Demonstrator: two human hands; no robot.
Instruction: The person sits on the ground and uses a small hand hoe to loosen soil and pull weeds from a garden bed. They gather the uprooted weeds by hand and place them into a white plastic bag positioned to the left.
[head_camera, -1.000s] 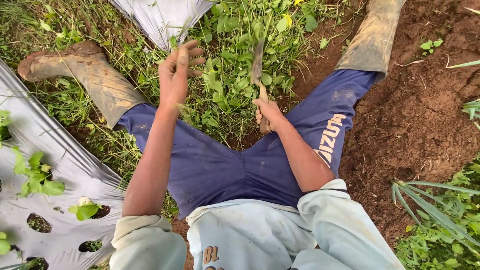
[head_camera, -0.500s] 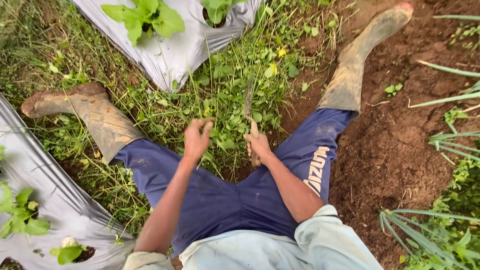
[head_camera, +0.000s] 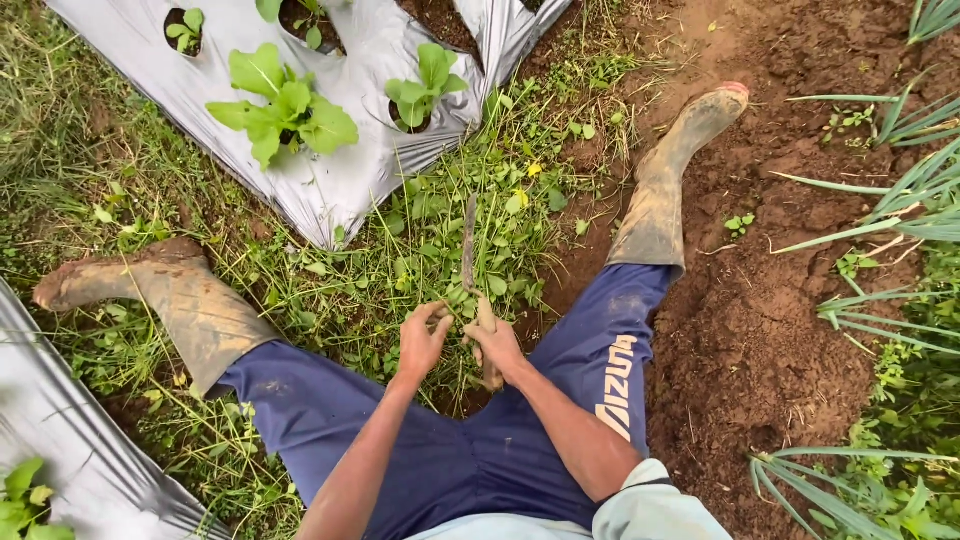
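**A:** Where are the hands now?

**B:** The left hand (head_camera: 422, 342) has come down from where it was raised a second ago and is clenched on a tuft of weeds (head_camera: 440, 305) just in front of the lap. The right hand (head_camera: 495, 345) is closed round the wooden handle of a hand tool (head_camera: 472, 270), as before; its narrow blade points away, lying in the greenery touching that tuft.

**A:** So what does that shift tell you?

**B:** I'd judge the weeding has moved from reaching to gripping: tuft held, blade beside its base.

**A:** And around them?

**B:** Blue trousers (head_camera: 400, 440), muddy boots (head_camera: 660, 200) spread either side, bare soil (head_camera: 760, 330) on the right, and silver mulch sheet (head_camera: 350, 170) with leafy seedlings (head_camera: 280, 105) beyond the weeds.
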